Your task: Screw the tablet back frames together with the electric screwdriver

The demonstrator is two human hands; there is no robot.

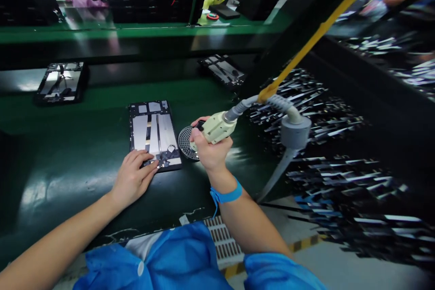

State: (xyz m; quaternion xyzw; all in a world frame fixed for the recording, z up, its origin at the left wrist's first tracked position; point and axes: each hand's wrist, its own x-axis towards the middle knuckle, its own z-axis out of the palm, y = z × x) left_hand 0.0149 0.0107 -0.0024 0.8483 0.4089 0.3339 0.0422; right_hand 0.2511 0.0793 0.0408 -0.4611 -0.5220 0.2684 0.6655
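Our right hand [214, 150] is wrapped around a cream tool [219, 128], its cable [243, 105] hung from a yellow strap [306, 45]. At the tool's front, a perforated disc [185, 141] sits just beside the right edge of the opened tablet [138, 129]. That tablet lies flat on our green bench [78, 140], and our left hand [134, 174] rests slightly spread, fingertips touching its lower part. Beyond, we see two more tablets [57, 84], well apart.
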